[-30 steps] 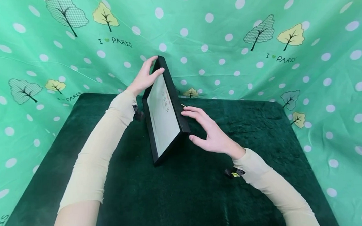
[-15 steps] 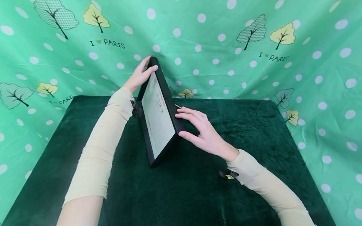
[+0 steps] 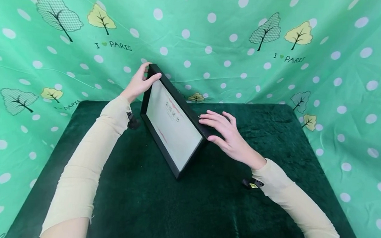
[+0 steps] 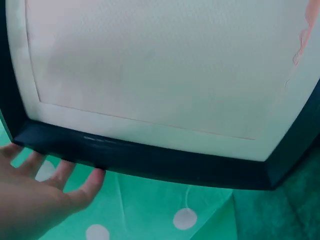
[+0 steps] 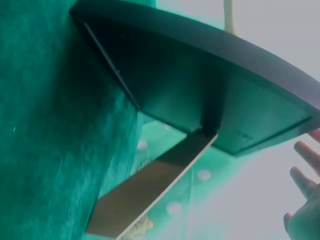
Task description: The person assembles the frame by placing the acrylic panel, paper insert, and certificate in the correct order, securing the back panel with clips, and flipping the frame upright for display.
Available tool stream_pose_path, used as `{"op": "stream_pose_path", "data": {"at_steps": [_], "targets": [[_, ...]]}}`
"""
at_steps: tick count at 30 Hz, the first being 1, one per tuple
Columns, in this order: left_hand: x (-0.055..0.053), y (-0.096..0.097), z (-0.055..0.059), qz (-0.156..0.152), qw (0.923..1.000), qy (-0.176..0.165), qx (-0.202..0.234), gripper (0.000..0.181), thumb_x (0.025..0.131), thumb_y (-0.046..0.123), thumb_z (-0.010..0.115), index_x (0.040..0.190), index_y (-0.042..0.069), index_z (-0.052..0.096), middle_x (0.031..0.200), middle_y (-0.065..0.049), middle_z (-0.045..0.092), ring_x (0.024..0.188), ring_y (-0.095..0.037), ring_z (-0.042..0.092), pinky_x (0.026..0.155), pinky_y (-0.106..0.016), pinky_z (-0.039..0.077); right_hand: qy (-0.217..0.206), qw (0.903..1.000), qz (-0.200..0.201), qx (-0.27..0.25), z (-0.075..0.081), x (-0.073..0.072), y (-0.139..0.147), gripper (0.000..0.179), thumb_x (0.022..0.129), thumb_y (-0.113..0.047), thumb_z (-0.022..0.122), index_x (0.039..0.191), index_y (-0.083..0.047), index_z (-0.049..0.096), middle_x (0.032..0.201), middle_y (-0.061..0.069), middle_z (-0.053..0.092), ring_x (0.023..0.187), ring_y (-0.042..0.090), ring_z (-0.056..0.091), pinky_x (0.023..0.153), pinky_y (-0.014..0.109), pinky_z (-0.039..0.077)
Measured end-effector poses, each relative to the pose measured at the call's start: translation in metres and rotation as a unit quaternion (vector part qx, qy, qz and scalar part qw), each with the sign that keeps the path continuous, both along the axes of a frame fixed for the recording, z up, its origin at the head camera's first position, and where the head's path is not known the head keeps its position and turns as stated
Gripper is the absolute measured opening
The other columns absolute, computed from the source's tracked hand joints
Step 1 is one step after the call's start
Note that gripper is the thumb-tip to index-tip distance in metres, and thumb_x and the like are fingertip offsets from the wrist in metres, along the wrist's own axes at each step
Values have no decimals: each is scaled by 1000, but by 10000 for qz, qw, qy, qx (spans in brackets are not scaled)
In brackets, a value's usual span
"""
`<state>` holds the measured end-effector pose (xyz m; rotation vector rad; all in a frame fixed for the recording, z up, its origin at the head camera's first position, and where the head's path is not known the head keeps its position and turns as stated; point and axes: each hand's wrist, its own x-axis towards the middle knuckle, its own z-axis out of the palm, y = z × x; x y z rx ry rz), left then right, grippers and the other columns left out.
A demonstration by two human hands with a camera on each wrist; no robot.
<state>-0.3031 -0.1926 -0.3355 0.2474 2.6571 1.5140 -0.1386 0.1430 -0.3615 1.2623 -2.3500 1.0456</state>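
A black picture frame [image 3: 178,100] stands tilted on the dark green cloth, holding a white certificate [image 3: 171,121] with red marks and a line of dark characters. My left hand [image 3: 139,83] grips its upper left corner, thumb over the front edge and fingers behind. Those fingers [image 4: 92,182] show along the rim in the left wrist view. At the upper right corner is my right hand [image 3: 231,140], its fingers spread and loosely straight, thumb tip at the corner. From behind, the right wrist view shows the dark back panel with a brown support leg [image 5: 155,185] swung out to the cloth.
Dark green velvety cloth [image 3: 135,202] covers the table. A light green curtain [image 3: 194,23] with white dots and printed trees hangs behind and at both sides. Each wrist carries a small black camera [image 3: 133,122].
The frame has turned on the cloth, its near bottom corner and right corner shifting right, so the certificate faces me more. My left hand moved slightly left, my right hand to the right.
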Motion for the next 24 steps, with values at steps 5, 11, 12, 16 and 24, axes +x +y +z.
{"op": "stream_pose_path", "data": {"at_steps": [5,11,12,16,24], "targets": [[13,0,2,126,9997,79,-195,88,90,57,55,155,16,11,159,-10,11,143,-25,16,111,-45,23,-102,9999,-37,-50,-2,-3,18,58,100,-53,38,134,-9,55,145,10,42,139,29,27,107,57,3],[32,3,5,234,9985,211,-454,90,91,58,52,152,8,9,159,-13,7,145,-23,11,113,-44,19,-431,9988,-77,-232,-3,-10,40,65,96,-59,39,138,-10,51,149,12,34,136,32,26,101,57,10],[35,4,5,276,9982,232,-478,90,91,58,52,152,7,9,159,-13,7,145,-23,11,113,-44,18,-492,9984,-86,-262,-3,-12,44,67,95,-60,40,139,-10,50,150,12,34,136,32,25,101,58,11],[49,6,5,480,9970,306,-520,92,91,59,53,150,5,9,157,-16,9,143,-24,13,113,-45,18,-729,9966,-215,-331,-1,-17,59,73,93,-62,42,140,-6,47,150,13,32,135,32,25,101,59,12],[66,-14,0,352,9974,387,-495,81,92,56,54,147,10,18,152,-19,19,130,-35,32,101,-52,31,-1049,9892,-872,-540,12,2,67,48,98,-18,59,138,2,46,142,19,42,132,23,34,106,48,25]]}}
